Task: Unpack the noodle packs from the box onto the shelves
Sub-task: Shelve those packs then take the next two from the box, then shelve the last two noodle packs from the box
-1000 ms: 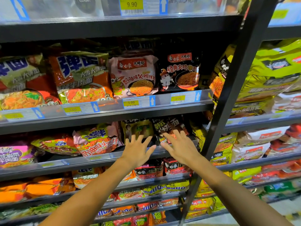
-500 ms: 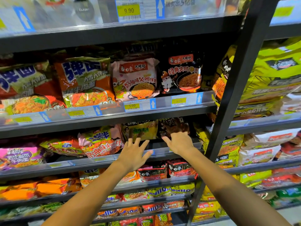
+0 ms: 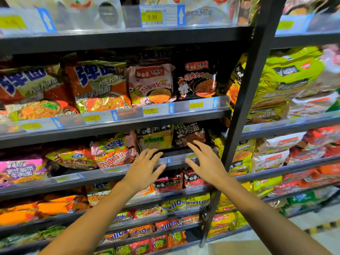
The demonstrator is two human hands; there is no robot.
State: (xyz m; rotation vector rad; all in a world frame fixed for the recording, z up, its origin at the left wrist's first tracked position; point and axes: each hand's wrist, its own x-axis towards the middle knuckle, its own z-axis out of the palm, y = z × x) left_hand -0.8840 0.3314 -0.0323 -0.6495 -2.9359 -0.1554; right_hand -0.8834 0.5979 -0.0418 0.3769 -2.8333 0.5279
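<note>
Neither grip holds anything: left hand (image 3: 145, 169) and right hand (image 3: 207, 162) hover wide, fingers spread, before the shelf (image 3: 117, 171) below two dark packs (image 3: 189, 135).

Noodle packs on dark metal shelves (image 3: 117, 128): upper tier, a pink pack (image 3: 151, 83) and a black pack (image 3: 197, 80) upright side by side, their lower edges behind the clear price rail. Tier below, a yellow pack (image 3: 154, 138) and a dark pack (image 3: 189, 134) stand upright and adjacent, set back from the shelf edge; to their left a pink-and-yellow pack (image 3: 114, 150) leans tilted
</note>
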